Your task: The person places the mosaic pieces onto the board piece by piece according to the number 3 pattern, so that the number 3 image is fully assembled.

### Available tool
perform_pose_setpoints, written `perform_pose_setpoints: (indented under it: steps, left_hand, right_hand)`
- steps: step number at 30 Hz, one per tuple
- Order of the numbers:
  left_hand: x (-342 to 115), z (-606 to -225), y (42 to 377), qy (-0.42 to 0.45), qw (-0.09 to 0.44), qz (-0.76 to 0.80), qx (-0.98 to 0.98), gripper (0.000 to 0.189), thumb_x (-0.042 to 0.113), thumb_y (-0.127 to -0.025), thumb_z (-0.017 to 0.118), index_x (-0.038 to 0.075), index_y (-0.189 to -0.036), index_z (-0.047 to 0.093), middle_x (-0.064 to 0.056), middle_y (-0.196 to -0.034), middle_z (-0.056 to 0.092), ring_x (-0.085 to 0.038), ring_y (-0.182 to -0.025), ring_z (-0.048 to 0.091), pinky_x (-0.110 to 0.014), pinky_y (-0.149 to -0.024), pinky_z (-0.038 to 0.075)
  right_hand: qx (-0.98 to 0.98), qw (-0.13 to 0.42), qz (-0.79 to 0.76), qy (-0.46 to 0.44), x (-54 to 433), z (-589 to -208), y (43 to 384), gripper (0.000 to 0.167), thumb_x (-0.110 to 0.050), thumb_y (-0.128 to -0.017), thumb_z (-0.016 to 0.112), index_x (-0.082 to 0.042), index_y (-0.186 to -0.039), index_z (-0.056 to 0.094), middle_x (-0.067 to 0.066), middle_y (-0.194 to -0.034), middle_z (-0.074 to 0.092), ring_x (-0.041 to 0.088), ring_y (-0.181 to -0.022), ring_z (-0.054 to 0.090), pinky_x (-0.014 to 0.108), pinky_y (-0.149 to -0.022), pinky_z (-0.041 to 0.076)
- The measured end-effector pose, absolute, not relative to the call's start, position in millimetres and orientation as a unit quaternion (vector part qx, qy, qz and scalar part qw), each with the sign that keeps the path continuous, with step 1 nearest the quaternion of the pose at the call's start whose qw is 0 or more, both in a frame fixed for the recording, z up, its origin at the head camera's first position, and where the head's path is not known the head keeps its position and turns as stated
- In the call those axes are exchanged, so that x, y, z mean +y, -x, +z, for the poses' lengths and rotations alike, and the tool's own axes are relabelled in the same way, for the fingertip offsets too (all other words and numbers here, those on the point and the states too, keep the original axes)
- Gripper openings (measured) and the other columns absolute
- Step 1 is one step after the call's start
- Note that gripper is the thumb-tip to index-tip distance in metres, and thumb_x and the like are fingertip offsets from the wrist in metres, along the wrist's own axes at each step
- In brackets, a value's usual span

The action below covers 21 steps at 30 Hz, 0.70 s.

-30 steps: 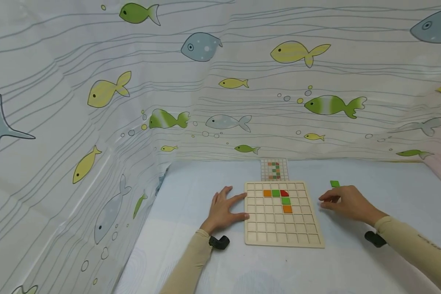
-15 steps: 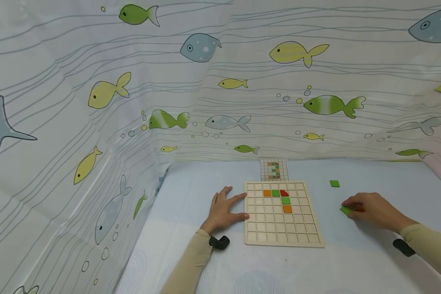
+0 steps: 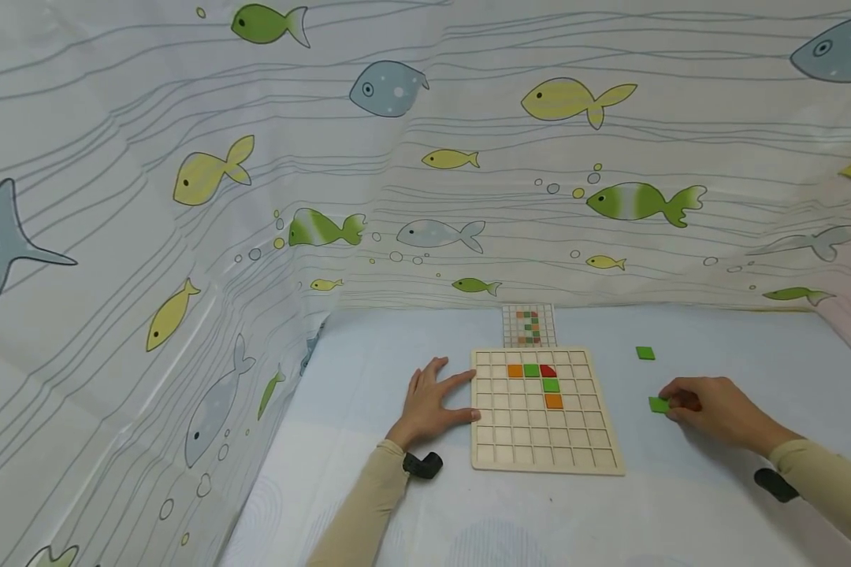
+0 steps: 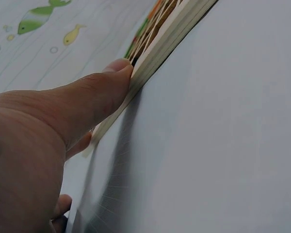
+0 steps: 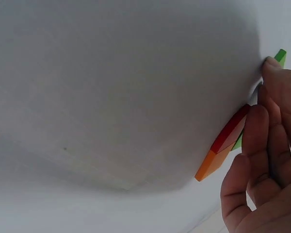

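The wooden grid board [image 3: 510, 438] bears orange, green and red tiles in its upper cells. My left hand [image 3: 429, 402] spreads beside it, thumb and a finger touching its left edge; in the left wrist view the thumb [image 4: 99, 92] lies against the board's side [image 4: 160, 46]. To the right of the board, my right hand [image 3: 716, 409] has its fingertips at a green tile [image 3: 657, 405]. The right wrist view shows a rounded red tile [image 5: 230, 130] and an orange tile [image 5: 211, 165] at the curled fingers, another green piece partly hidden behind them.
A printed pattern card [image 3: 529, 326] lies behind the board, showing small coloured squares. Another green tile [image 3: 645, 353] lies on the pale cloth [image 3: 369, 346], beyond the right hand. A fish-printed curtain [image 3: 454, 197] rises at the back and left.
My right hand has moved right and toward me, away from the far green tile. The near green tile now shows more fully at its fingertips, slightly farther left. The left hand stays put.
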<state>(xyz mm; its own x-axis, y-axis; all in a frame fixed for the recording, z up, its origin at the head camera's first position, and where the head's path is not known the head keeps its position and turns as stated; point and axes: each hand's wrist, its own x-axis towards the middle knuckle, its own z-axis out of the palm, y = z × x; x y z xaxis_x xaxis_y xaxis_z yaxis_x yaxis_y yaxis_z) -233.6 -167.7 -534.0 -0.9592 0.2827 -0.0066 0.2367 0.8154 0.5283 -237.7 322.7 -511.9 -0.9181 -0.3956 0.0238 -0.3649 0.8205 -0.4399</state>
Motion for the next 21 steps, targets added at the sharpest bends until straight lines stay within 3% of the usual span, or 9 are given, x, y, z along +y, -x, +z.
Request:
perform_pose_setpoints:
  steps: [13, 21]
  left_hand:
    - [-168.4, -533.6, 234.2, -0.14, 0.042, 0.277, 0.95, 0.073, 0.06, -0.091, 0.077, 0.035, -0.156, 0.055, -0.017, -0.174, 0.024, -0.037, -0.164, 0.017, -0.063, -0.132, 0.005]
    - [-168.1, -534.0, 233.3, -0.139, 0.044, 0.277, 0.95, 0.073, 0.059, -0.091, 0.077, 0.034, -0.156, 0.055, -0.018, -0.173, 0.024, -0.037, -0.164, 0.018, -0.063, -0.132, 0.006]
  right_hand:
    - [0.954, 0.041, -0.229, 0.187, 317.9, -514.7, 236.5, 0.02, -0.01, -0.094, 0.078, 0.001, -0.109, 0.072, -0.005, -0.088, 0.07, 0.001, -0.075, 0.057, 0.022, -0.063, 0.053]
    - [0.96, -0.005, -0.179, 0.215, 313.5, -518.3, 233.1, 0.02, -0.011, -0.094, 0.078, 0.0, -0.109, 0.071, -0.001, -0.092, 0.073, 0.011, -0.08, 0.067, 0.03, -0.067, 0.058]
